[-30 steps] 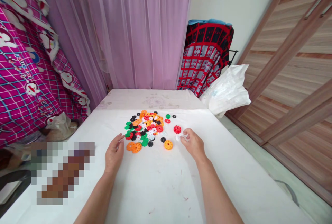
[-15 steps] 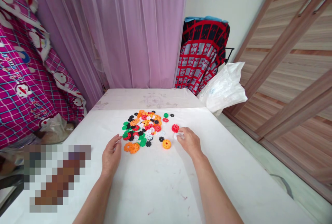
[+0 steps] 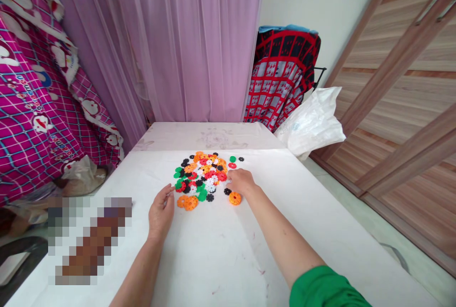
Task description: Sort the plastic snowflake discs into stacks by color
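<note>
Slotted plastic snowflake discs in orange, red, black, white and green make a loose pile on a white-covered table. Beside the pile's left edge is my left hand, loosely curved with its fingers apart and nothing visible in it. My right hand reaches in from the right, fingers curled down at the pile's right edge near some white discs. Its fingertips are mostly hidden, so what they pinch does not show. Just below that hand lie an orange stack and a black disc.
Beyond the right hand lie a green disc, a red one and a black one. Orange discs lie at the pile's near left. A white plastic bag stands by the table's right edge. A blurred-out patch covers the table's left.
My right hand has moved left, from beside the red stack to the pile's edge; it now hides that stack. The white disc seen in its fingers before no longer shows. The view has shifted slightly.
</note>
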A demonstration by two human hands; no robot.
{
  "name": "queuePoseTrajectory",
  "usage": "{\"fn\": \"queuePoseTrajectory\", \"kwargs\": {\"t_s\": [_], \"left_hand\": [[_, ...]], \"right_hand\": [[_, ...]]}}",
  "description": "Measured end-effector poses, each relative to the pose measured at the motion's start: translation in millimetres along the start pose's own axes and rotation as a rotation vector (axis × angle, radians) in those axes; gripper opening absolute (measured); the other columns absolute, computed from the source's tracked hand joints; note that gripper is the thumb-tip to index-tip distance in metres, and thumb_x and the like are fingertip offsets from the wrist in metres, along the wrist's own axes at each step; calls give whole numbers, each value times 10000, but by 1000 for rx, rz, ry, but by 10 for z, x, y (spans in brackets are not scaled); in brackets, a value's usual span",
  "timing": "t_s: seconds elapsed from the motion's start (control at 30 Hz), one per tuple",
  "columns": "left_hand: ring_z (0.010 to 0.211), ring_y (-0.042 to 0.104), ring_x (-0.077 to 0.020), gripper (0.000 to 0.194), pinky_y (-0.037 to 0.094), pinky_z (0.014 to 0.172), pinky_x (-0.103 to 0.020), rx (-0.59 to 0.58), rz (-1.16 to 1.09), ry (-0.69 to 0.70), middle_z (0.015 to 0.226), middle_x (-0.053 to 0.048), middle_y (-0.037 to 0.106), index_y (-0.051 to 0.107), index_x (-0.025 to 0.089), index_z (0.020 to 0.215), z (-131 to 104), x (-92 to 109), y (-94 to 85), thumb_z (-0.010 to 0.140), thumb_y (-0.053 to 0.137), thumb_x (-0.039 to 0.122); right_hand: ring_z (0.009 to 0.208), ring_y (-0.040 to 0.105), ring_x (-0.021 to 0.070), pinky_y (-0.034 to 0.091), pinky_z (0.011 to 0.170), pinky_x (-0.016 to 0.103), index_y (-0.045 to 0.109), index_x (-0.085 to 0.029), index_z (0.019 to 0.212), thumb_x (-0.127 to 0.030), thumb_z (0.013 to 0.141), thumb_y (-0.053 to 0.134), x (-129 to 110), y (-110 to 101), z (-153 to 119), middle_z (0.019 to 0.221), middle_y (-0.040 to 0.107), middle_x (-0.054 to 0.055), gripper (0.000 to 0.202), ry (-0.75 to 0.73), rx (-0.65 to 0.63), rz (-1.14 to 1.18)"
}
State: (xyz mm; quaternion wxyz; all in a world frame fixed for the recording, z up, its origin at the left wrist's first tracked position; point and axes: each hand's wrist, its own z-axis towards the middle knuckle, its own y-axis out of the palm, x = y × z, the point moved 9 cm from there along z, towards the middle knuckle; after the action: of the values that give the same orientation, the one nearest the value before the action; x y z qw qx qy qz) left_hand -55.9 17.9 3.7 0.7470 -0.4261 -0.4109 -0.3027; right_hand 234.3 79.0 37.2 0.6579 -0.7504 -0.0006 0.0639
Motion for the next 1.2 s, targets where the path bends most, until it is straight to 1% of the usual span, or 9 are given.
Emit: {"fn": "queuePoseTrajectory", "kwargs": {"t_s": [0.1, 0.2, 0.3, 0.43, 0.53, 0.73, 0.87, 1.07, 1.2], "left_hand": [[1074, 640, -214, 273, 491, 981, -391, -3, -2, -9, 1235, -55, 663, 686, 239, 976, 0, -8, 4, 819, 494, 356], [1066, 642, -208, 280, 488, 985, -390, -1, -6, -3, 1237, -57, 662, 684, 236, 993, -2, -5, -2, 824, 496, 356], [1076, 639, -208, 273, 491, 981, -389, 1, -25, 16, 1223, -54, 670, 685, 237, 985, -4, 12, -7, 825, 498, 352], [1091, 634, -212, 274, 499, 971, -384, 1, -30, 3, 1226, -55, 669, 687, 236, 972, -2, 12, -1, 823, 490, 355], [1068, 643, -210, 276, 502, 964, -382, 4, -36, -11, 1234, -56, 665, 686, 237, 974, -3, 5, 3, 821, 492, 361], [1113, 624, -215, 292, 484, 987, -385, -9, -42, -4, 1253, -64, 653, 677, 230, 991, -20, 25, 7, 823, 477, 363], [1083, 637, -216, 298, 493, 976, -392, -5, -33, -18, 1248, -65, 657, 679, 230, 988, -17, 18, 0, 819, 482, 377], [1056, 648, -203, 282, 509, 953, -372, 12, -29, 26, 1215, -56, 676, 690, 234, 955, -1, 11, 0, 817, 493, 380], [1042, 653, -197, 289, 517, 939, -366, 6, -35, 14, 1224, -50, 671, 688, 237, 971, 1, -4, 9, 823, 483, 378]], "right_hand": [[1012, 630, 252, 435, 769, 310, 669, -216, 1015, -208, 737, 636, -47, 39, 40, 1041, 703, 96, 281, 16, -19, -8], [1006, 635, 221, 429, 762, 285, 633, -221, 1083, -213, 743, 623, 9, 36, 40, 1041, 706, 70, 340, 29, -16, 5], [957, 643, 175, 421, 741, 252, 618, -244, 1103, -262, 752, 613, 255, -68, -10, 1051, 706, 20, 351, 65, 29, 93], [909, 645, 160, 418, 717, 240, 668, -257, 1000, -273, 750, 610, 677, -257, -166, 1029, 712, -4, 257, 105, 91, 174], [887, 643, 151, 421, 723, 232, 685, -261, 950, -256, 732, 619, 826, -285, -284, 1003, 714, -15, 228, 86, 88, 173], [925, 632, 172, 418, 718, 244, 678, -259, 968, -265, 701, 624, 789, -131, -350, 1009, 704, -10, 273, 50, 56, 138], [948, 626, 180, 412, 721, 251, 669, -260, 977, -264, 704, 616, 743, -94, -350, 1020, 701, -5, 277, 56, 56, 112], [985, 612, 184, 411, 740, 247, 672, -257, 969, -255, 726, 613, 701, -148, -380, 1045, 694, 3, 250, 42, 66, 81], [927, 629, 164, 413, 724, 238, 702, -256, 919, -218, 796, 542, 684, -271, -350, 1048, 698, 5, 205, 57, 111, 69]]}}
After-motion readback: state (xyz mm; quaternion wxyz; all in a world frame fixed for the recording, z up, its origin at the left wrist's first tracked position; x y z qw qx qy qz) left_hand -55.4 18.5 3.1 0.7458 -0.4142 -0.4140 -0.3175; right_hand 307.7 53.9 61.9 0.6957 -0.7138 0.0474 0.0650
